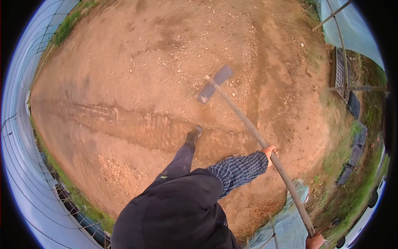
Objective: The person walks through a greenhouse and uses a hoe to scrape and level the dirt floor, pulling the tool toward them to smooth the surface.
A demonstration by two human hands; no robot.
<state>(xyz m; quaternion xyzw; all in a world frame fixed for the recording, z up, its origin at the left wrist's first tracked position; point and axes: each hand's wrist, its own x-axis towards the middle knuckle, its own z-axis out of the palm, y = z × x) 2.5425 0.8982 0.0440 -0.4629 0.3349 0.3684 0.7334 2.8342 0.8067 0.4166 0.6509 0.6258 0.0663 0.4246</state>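
My left hand (270, 153), at the end of a plaid sleeve, is wrapped round the middle of the long wooden handle of a wide-bladed hoe (248, 122). At the lower right edge my right hand (315, 241) grips the handle's upper end; it is partly cut off by the frame. The hoe's flat rectangular blade (224, 74) is at the far end, on or just above the loose gravelly soil (186, 54). One booted foot (194, 133) stands on the ground, nearer to me than the blade.
A shallow damp rut (137, 124) crosses the dirt. At right are black plastic crates (353, 104) in a row, thin poles (356, 88) and plastic sheeting (352, 31). More sheeting (286, 220) lies at lower right. A ribbed plastic tunnel wall (20, 166) curves along the left.
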